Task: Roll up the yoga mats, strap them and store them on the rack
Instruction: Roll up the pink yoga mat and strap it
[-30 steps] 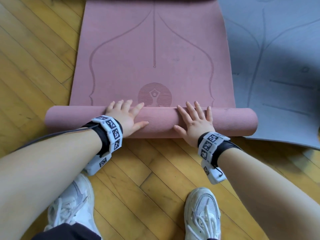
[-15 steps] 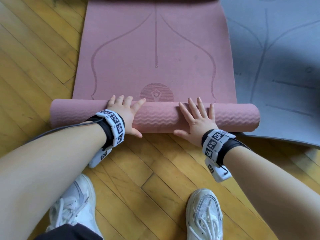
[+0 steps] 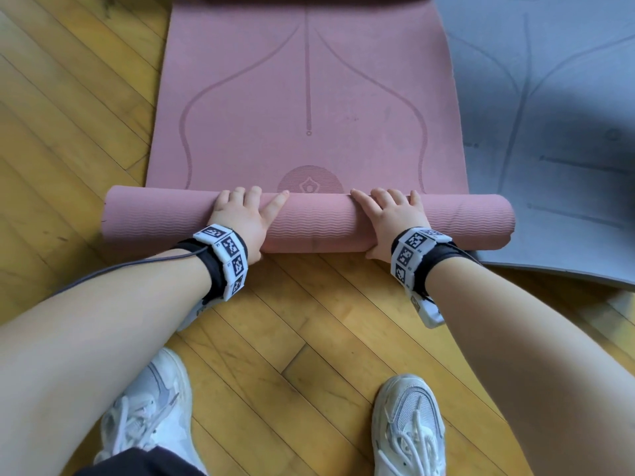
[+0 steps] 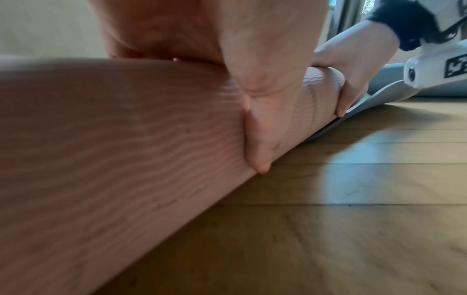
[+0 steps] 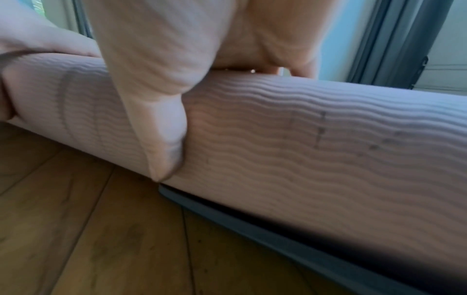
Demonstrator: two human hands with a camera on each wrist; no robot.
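- Nearest in my head view: two white sneakers (image 3: pixel 407 427) on the wooden floor (image 3: pixel 292 338).
- Next, my left hand (image 3: pixel 242 219) and right hand (image 3: pixel 391 219) lie palm-down on the rolled part of the pink yoga mat (image 3: pixel 309 97), fingers straight over the top of the roll, well apart from each other.
- The left wrist view adds what the head view hides: the thumb (image 4: pixel 257 139) runs down the near face of the roll to the floor line.
- The right wrist view shows its thumb (image 5: pixel 164 139) pressed likewise, and the roll's right end overlapping the edge of the grey yoga mat (image 5: pixel 278 239).
- Beyond the roll, the pink mat's unrolled length lies flat on the floor, a printed figure emblem (image 3: pixel 309 182) just behind the roll.
- The grey mat lies unrolled alongside, to the right.
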